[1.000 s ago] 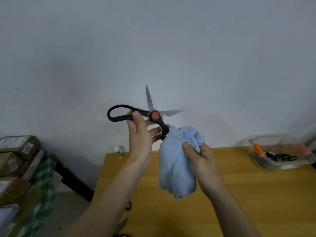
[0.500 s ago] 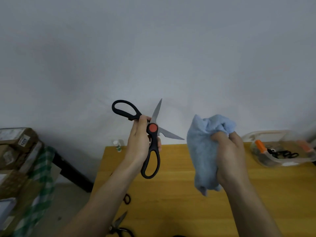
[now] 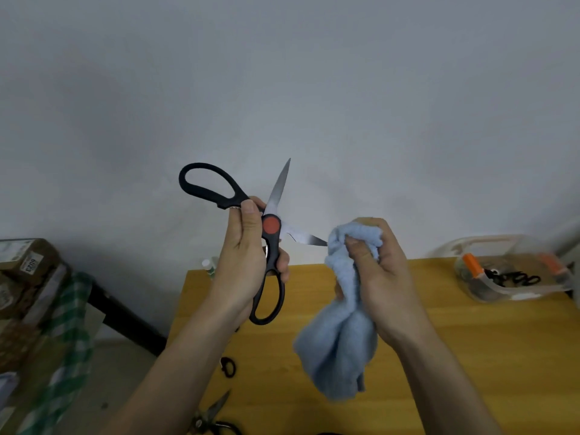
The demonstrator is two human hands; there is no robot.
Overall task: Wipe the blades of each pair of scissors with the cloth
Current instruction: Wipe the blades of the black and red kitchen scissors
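Scissors (image 3: 251,243) with black plastic loops, a red pivot and smooth, tapered steel blades splayed wide are up in the air over the yellow wooden worktop (image 3: 470,356), my left hand (image 3: 248,262) clenched round one handle shank by the pivot. My right hand (image 3: 383,277) has its grip bunched on the fluffy pale-blue cloth (image 3: 339,346), whose top fold meets the tip of the lower blade. I judge that blade's wipe is starting; next, pinch it through the cloth and draw along, clear of the edge.

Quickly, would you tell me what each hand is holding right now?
Left hand: grips the open scissors.
Right hand: grips the cloth.
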